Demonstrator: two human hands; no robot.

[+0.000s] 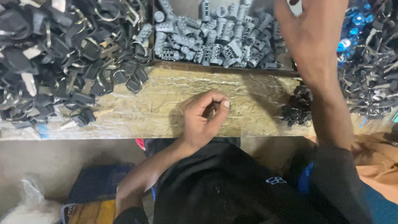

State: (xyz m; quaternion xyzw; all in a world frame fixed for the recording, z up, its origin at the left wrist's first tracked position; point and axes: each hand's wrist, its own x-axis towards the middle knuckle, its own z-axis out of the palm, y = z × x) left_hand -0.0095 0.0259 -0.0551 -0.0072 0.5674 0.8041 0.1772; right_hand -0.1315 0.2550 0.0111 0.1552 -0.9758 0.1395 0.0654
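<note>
Overhead, right hand (309,31) spread above grey cylinders (215,35); left hand (203,118) curled, grip contents unclear, on plastic-wrapped board (166,103).

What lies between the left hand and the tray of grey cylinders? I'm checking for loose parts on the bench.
In the head view, only bare plastic-wrapped bench top separates the left hand from the grey cylinders.

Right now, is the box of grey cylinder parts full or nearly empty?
Fairly full. The grey cylinder parts are heaped across the box, hiding most of its floor; only a bare patch shows at its far side.
</note>
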